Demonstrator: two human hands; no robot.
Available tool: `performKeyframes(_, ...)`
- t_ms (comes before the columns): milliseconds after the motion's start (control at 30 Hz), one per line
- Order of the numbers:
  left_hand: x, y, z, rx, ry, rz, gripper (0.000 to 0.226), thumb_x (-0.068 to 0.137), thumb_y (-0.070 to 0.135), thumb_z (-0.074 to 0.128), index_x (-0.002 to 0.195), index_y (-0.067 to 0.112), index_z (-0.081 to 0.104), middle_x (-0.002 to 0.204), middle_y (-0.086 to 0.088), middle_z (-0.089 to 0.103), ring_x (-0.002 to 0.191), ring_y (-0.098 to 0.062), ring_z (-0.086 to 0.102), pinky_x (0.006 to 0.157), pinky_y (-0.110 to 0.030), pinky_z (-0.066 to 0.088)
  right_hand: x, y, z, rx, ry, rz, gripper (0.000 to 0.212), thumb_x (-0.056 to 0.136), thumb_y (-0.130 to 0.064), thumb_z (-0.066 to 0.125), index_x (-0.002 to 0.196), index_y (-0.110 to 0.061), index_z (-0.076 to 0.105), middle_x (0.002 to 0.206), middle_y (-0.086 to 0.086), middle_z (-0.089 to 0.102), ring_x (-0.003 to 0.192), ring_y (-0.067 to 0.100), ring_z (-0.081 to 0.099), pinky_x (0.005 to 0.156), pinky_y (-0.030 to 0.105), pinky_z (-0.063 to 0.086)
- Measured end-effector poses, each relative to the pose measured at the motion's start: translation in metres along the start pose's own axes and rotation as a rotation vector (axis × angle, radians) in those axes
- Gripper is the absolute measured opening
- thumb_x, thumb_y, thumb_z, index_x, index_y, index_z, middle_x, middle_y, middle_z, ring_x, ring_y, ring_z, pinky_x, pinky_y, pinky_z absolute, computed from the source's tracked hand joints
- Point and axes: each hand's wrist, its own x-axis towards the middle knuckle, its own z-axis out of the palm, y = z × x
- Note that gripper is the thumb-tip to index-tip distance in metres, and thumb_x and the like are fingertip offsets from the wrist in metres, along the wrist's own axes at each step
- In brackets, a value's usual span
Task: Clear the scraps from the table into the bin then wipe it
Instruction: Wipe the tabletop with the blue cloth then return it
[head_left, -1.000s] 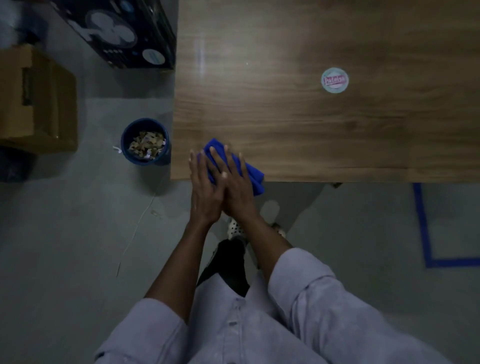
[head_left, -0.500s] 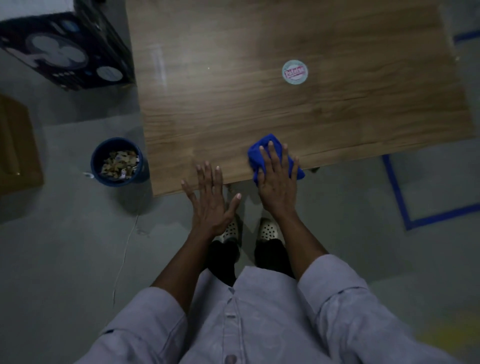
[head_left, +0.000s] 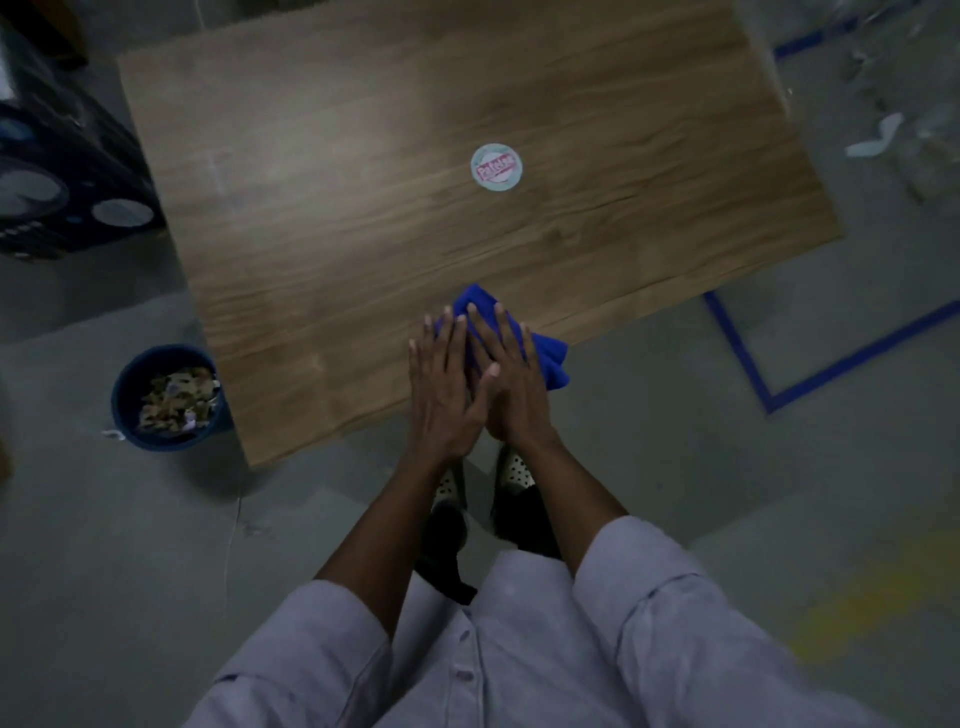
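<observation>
At the near edge of the rectangular wood-grain table (head_left: 363, 208), the left hand (head_left: 441, 395) has rejoined the right hand (head_left: 511, 384), both straight-fingered, pressing the crumpled blue cloth (head_left: 550, 358), so wiping continues, scraps (head_left: 176, 397) sitting in the round blue bin (head_left: 156, 441) beside the table.

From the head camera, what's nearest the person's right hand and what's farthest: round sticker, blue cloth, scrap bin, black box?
1. Blue cloth: under the right hand, at the near edge of the table.
2. Round sticker: ahead, mid-table.
3. Scrap bin: on the floor, left.
4. Black box: far left, beyond the bin.
</observation>
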Motion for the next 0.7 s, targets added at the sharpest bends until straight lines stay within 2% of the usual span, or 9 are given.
performKeyframes(100, 0.019, 0.017, 0.02, 0.078, -0.116, 0.062, 0.076, 0.102, 0.058, 0.034, 0.163, 0.016, 0.017, 0.172, 0.0, 0.005, 0.157, -0.025, -0.012, 0.126, -0.053, -0.008, 0.0, 0.029, -0.006, -0.042, 0.025, 0.056, 0.072, 0.104, -0.037, 0.046, 0.165, -0.021, 0.011, 0.173, -0.005, 0.006, 0.16, 0.025, -0.001, 0.128, 0.047, 0.007)
performKeyframes(200, 0.038, 0.038, 0.037, 0.106, -0.177, 0.098, 0.08, 0.102, 0.061, 0.033, 0.163, 0.014, 0.015, 0.172, 0.001, 0.0, 0.156, -0.025, -0.018, 0.126, -0.049, -0.01, 0.007, 0.057, -0.007, -0.077, 0.034, 0.13, 0.074, 0.105, -0.042, 0.048, 0.165, -0.023, 0.009, 0.173, -0.006, 0.005, 0.16, 0.024, -0.002, 0.129, 0.046, 0.003)
performKeyframes(400, 0.068, 0.066, 0.069, 0.138, -0.224, 0.16, 0.083, 0.101, 0.06, 0.036, 0.163, 0.01, 0.014, 0.172, -0.002, -0.003, 0.156, -0.026, -0.019, 0.126, -0.045, -0.01, 0.012, 0.104, -0.011, -0.083, 0.077, 0.192, 0.075, 0.105, -0.046, 0.046, 0.165, -0.021, 0.01, 0.173, -0.004, 0.005, 0.16, 0.026, -0.001, 0.128, 0.051, 0.009)
performKeyframes(533, 0.078, 0.088, 0.087, 0.072, -0.182, 0.183, 0.081, 0.103, 0.05, 0.045, 0.163, 0.008, 0.012, 0.172, -0.007, -0.001, 0.158, -0.025, -0.011, 0.127, -0.051, -0.002, 0.017, 0.137, -0.017, -0.06, 0.097, 0.176, 0.068, 0.107, -0.042, 0.045, 0.165, -0.024, 0.016, 0.172, -0.005, 0.011, 0.159, 0.024, 0.005, 0.128, 0.05, 0.011)
performKeyframes(600, 0.082, 0.102, 0.092, -0.001, -0.096, 0.174, 0.076, 0.103, 0.04, 0.051, 0.161, 0.004, 0.018, 0.171, -0.012, 0.006, 0.159, -0.026, 0.0, 0.128, -0.05, 0.002, 0.028, 0.159, -0.032, 0.028, 0.226, 0.341, 0.057, 0.109, -0.036, 0.039, 0.163, -0.023, 0.025, 0.171, -0.001, 0.021, 0.158, 0.027, 0.015, 0.125, 0.052, 0.02)
performKeyframes(667, 0.089, 0.116, 0.099, -0.061, 0.016, 0.127, 0.069, 0.102, 0.034, 0.052, 0.157, 0.0, 0.027, 0.169, -0.015, 0.016, 0.158, -0.027, 0.01, 0.128, -0.05, 0.007, 0.04, 0.182, -0.052, 0.285, 0.44, 0.63, 0.049, 0.11, -0.029, 0.039, 0.157, -0.015, 0.039, 0.165, 0.007, 0.035, 0.154, 0.031, 0.026, 0.122, 0.052, 0.028)
performKeyframes(700, 0.094, 0.125, 0.104, -0.088, 0.063, 0.095, 0.066, 0.103, 0.033, 0.051, 0.156, 0.0, 0.031, 0.168, -0.015, 0.021, 0.157, -0.027, 0.014, 0.127, -0.051, 0.009, 0.046, 0.192, -0.06, 0.355, 0.47, 0.65, 0.048, 0.11, -0.027, 0.039, 0.155, -0.012, 0.043, 0.163, 0.009, 0.038, 0.153, 0.032, 0.028, 0.122, 0.05, 0.029)
